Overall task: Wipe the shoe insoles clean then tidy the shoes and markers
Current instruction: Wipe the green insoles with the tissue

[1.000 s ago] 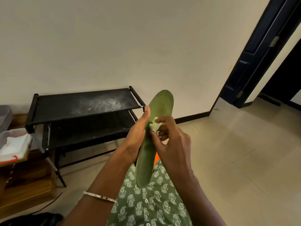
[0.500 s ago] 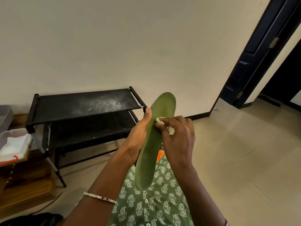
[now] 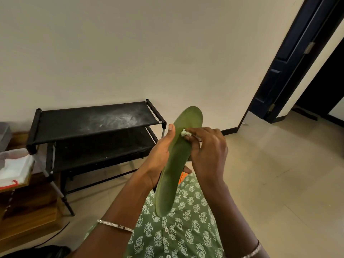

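Here, a green insole (image 3: 172,172) is held up at mid-scene above a patterned green garment (image 3: 178,231), tilted, one end near and the other far. Its left edge is clasped in the grip of the left hand (image 3: 159,155). A small white wad (image 3: 184,133) is pinched in the grip of the right hand (image 3: 209,151) and pressed against the insole's far part. A black shoe rack (image 3: 89,118) stands at the left.

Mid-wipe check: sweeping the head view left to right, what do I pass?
Clear tub → black shoe rack → left hand → green insole → right hand, pinching a white wipe → dark blue door.
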The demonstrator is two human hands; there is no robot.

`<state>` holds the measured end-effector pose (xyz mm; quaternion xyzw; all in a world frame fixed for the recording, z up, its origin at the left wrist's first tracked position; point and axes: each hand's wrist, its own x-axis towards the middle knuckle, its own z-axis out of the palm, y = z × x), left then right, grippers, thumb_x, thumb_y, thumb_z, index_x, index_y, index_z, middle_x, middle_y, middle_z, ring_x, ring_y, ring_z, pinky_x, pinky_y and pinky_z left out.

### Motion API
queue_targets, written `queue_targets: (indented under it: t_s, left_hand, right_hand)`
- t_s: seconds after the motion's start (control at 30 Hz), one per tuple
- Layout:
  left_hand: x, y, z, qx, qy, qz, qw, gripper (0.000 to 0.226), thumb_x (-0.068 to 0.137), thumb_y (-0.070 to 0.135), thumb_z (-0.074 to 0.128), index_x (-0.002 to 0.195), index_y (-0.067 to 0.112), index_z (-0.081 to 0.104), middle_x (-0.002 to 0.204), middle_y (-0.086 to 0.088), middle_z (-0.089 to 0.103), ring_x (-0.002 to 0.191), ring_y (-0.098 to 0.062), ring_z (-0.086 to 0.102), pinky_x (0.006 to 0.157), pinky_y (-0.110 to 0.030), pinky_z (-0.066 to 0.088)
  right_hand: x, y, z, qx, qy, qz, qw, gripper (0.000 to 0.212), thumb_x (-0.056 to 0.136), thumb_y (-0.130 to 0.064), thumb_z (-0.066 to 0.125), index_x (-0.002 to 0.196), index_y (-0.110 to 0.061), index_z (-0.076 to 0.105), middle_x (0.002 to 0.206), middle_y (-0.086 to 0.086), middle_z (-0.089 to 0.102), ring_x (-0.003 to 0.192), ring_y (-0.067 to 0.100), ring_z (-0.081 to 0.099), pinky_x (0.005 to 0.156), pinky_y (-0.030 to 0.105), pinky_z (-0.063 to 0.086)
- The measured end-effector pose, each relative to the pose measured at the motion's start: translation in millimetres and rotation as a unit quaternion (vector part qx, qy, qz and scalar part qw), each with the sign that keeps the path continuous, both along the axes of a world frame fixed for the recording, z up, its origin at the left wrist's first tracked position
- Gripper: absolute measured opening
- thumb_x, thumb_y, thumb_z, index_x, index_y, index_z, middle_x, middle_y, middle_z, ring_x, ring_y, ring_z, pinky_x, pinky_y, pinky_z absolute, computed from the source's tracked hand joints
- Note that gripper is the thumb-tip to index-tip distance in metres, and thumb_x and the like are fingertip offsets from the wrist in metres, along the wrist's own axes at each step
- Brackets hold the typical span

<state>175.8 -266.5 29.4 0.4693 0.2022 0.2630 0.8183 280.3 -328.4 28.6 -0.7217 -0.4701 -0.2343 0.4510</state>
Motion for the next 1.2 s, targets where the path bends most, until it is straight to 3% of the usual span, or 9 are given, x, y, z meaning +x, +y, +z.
queue_targets:
  t_s: [0.1, 0.23, 0.37, 0.57, 0.73, 0.83, 0.97, 1.13, 1.2]
  left_hand:
    - [-2.3, 0.3, 2.3, -0.001, -0.003, 0.016, 1.0, 0.058, 0.101, 0.057, 0.031, 0.12, 0.014, 0.065, 0.104, -0.01, 0.076, 0.088, -0.023, 0.074, 0.07, -0.045, 0.06]
    - [-6.8, 3.3, -1.0, -0.013, -0.009, 0.02, 1.0, 0.059, 0.101, 0.055, 0.037, 0.114, 0.007, 0.069, 0.098, -0.011, 0.077, 0.086, -0.019, 0.075, 0.073, -0.027, 0.062]
    - [-6.4, 2.6, 0.8, -0.022, 0.002, 0.018, 1.0, 0.063, 0.1, 0.057, 0.036, 0.121, 0.007, 0.067, 0.109, -0.014, 0.075, 0.093, -0.021, 0.074, 0.079, -0.029, 0.061]
    - [0.5, 4.7, -3.7, 0.01, 0.003, 0.026, 1.0, 0.063, 0.098, 0.061, 0.032, 0.123, 0.014, 0.066, 0.111, -0.016, 0.072, 0.09, -0.031, 0.073, 0.064, -0.049, 0.06]
    - [-4.1, 9.4, -6.2, -0.026, -0.005, 0.043, 0.999, 0.066, 0.097, 0.061, 0.041, 0.128, 0.008, 0.064, 0.119, -0.017, 0.07, 0.111, -0.03, 0.067, 0.102, -0.049, 0.049]
    - [-7.1, 14.8, -9.1, -0.005, 0.026, 0.067, 0.997, 0.067, 0.095, 0.065, 0.043, 0.126, 0.01, 0.067, 0.121, -0.014, 0.071, 0.116, -0.029, 0.066, 0.108, -0.047, 0.045]
    - [-7.9, 12.3, -6.3, 0.002, 0.027, 0.055, 0.998, 0.067, 0.097, 0.064, 0.038, 0.128, 0.01, 0.065, 0.12, -0.013, 0.071, 0.113, -0.03, 0.068, 0.1, -0.047, 0.052]
    - [-3.8, 8.4, -3.0, 0.013, 0.012, 0.019, 1.0, 0.067, 0.1, 0.06, 0.031, 0.128, 0.009, 0.063, 0.103, -0.015, 0.073, 0.081, -0.032, 0.072, 0.059, -0.044, 0.06]
    - [-4.8, 8.9, -2.9, 0.014, 0.011, 0.022, 1.0, 0.069, 0.099, 0.061, 0.032, 0.127, 0.006, 0.063, 0.102, -0.016, 0.073, 0.083, -0.032, 0.072, 0.063, -0.046, 0.059]
  right_hand:
    - [-9.2, -1.6, -2.2, -0.003, -0.004, 0.007, 1.0, 0.019, 0.08, -0.003, 0.075, 0.094, -0.015, 0.078, 0.088, -0.003, 0.074, 0.082, 0.018, 0.06, 0.072, 0.026, 0.045]
    - [-30.3, -14.6, -17.1, -0.014, -0.028, 0.047, 0.998, 0.024, 0.079, 0.003, 0.072, 0.094, -0.015, 0.077, 0.09, -0.003, 0.075, 0.082, 0.015, 0.061, 0.073, 0.028, 0.047]
    - [-27.4, -17.5, -18.3, -0.028, -0.045, 0.049, 0.997, 0.026, 0.079, -0.004, 0.061, 0.095, -0.018, 0.077, 0.09, -0.006, 0.075, 0.084, 0.016, 0.06, 0.074, 0.029, 0.043]
    - [2.8, 1.6, 0.9, 0.015, -0.027, 0.011, 0.999, 0.023, 0.08, 0.0, 0.064, 0.092, -0.015, 0.076, 0.086, -0.004, 0.075, 0.084, 0.019, 0.053, 0.069, 0.037, 0.05]
    - [-17.7, -6.5, -8.0, -0.023, -0.054, 0.05, 0.997, 0.032, 0.081, -0.006, 0.043, 0.091, -0.015, 0.073, 0.087, -0.004, 0.073, 0.084, 0.021, 0.054, 0.073, 0.038, 0.046]
    - [-31.1, -17.1, -17.5, -0.046, -0.059, 0.069, 0.995, 0.037, 0.081, -0.015, 0.037, 0.092, -0.019, 0.072, 0.089, -0.007, 0.073, 0.087, 0.019, 0.054, 0.077, 0.034, 0.04]
    - [-23.4, -17.9, -13.6, -0.049, -0.092, 0.05, 0.993, 0.033, 0.08, -0.019, 0.042, 0.093, -0.021, 0.072, 0.09, -0.01, 0.073, 0.088, 0.021, 0.055, 0.078, 0.037, 0.039]
    - [0.4, -3.4, -4.5, -0.032, -0.079, 0.013, 0.996, 0.031, 0.079, -0.015, 0.043, 0.092, -0.019, 0.071, 0.089, -0.007, 0.074, 0.088, 0.027, 0.054, 0.078, 0.042, 0.043]
    - [-2.6, -3.3, -8.9, -0.017, -0.088, 0.025, 0.996, 0.032, 0.079, -0.012, 0.044, 0.093, -0.015, 0.074, 0.092, -0.003, 0.075, 0.087, 0.028, 0.055, 0.075, 0.043, 0.046]
